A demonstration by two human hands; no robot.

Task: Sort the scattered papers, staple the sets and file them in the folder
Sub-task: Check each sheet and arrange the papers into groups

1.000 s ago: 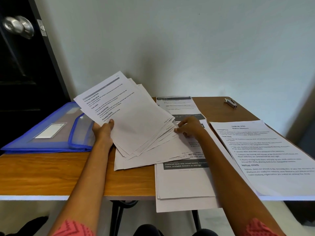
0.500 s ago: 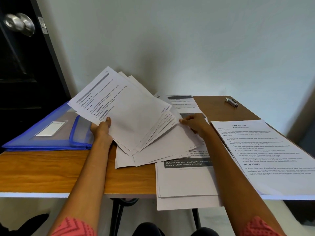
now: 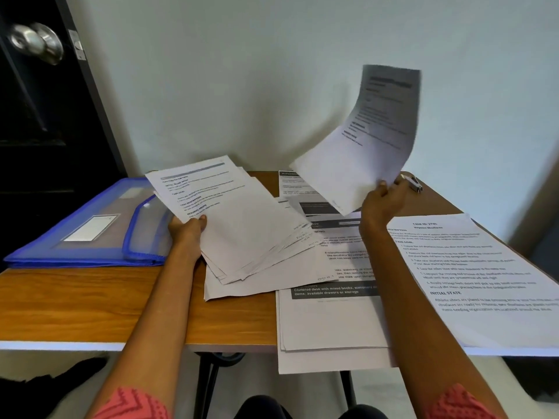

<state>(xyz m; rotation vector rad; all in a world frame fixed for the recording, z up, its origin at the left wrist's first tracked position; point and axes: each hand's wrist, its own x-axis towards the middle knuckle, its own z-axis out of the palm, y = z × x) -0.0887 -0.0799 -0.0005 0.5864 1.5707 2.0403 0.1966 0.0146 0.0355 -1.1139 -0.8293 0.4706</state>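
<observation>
Sorting looks to be underway, judged from the layout: the left hand [image 3: 189, 229] grips a fanned stack of white printed sheets [image 3: 242, 228] above the brown wooden table [image 3: 90, 300], while the right hand [image 3: 382, 201] pinches one curled, blurred white sheet [image 3: 363, 146] raised clear of the piles. Stapling and filing appear untouched: the small silver stapler [image 3: 412, 182] lies at the far edge, the translucent blue zip folder [image 3: 90, 225] flat at left. Legible: "TASK GOAL", "INITIAL STATE", "Cluttered desk with mixed books"
</observation>
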